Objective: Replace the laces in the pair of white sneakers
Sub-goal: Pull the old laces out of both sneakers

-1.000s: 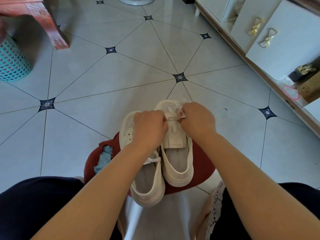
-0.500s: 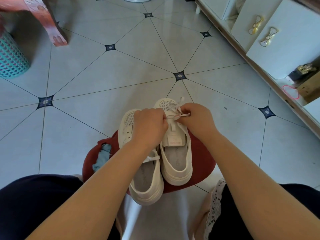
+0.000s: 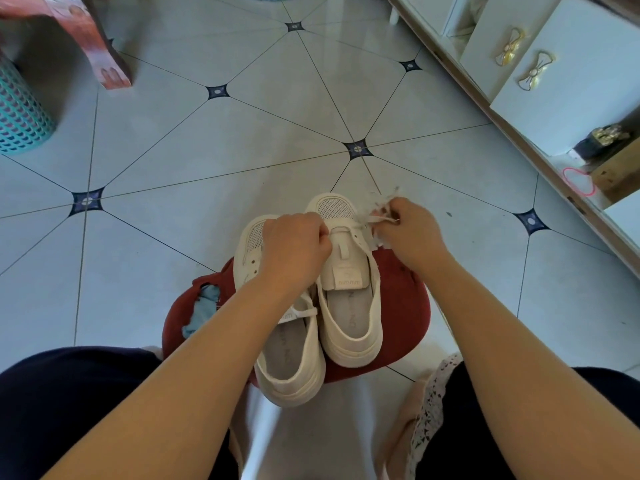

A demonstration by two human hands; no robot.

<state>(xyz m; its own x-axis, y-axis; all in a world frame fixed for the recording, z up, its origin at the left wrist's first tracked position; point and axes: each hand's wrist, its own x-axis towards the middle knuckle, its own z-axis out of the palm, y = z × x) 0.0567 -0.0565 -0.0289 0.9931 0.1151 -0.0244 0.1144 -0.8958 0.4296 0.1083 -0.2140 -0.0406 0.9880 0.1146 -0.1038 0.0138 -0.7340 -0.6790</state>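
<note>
Two sneakers (image 3: 311,306), one stool (image 3: 405,306), two hands (image 3: 294,251).

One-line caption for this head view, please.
Right hand pulls a lace from the right sneaker; left hand steadies it.

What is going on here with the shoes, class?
A person sits over a pair of white sneakers resting on a red cushion on the tiled floor. The right hand pinches a white lace and draws it out sideways from the right sneaker, near its toe end. The left hand is closed at that shoe's tongue, steadying it. The left sneaker lies alongside, with a lace across its tongue. The lacing job is under way, not finished.
</note>
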